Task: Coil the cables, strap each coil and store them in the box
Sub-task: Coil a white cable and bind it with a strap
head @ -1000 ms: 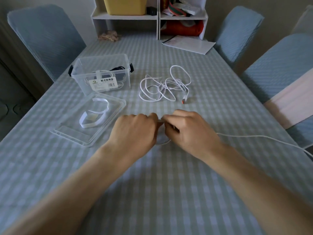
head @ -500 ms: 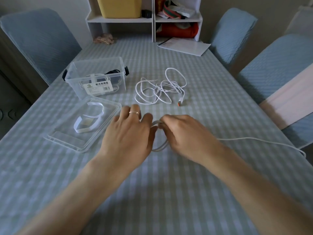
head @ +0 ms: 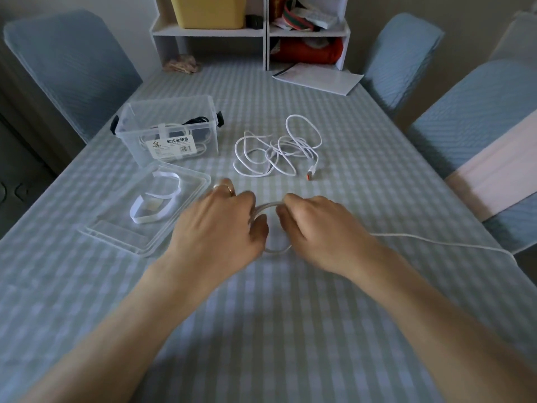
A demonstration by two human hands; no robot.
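A small coil of white cable hangs between my hands over the table's middle. My left hand grips the coil's left side, and my right hand pinches its right side. The cable's loose tail runs right, off the table edge. A second white cable lies tangled behind my hands, its orange-tipped plug at the right. The clear box stands at the back left with coiled cables inside. Its lid lies in front of it, carrying white straps.
Blue-covered chairs stand at the left and right of the checked table. A white shelf unit and a paper booklet sit at the table's far end. A pink cloth drapes over the near right chair.
My hands have drawn slightly apart and the coil between them has grown into a visible loop. The tail on the right has shifted as cable is drawn in.
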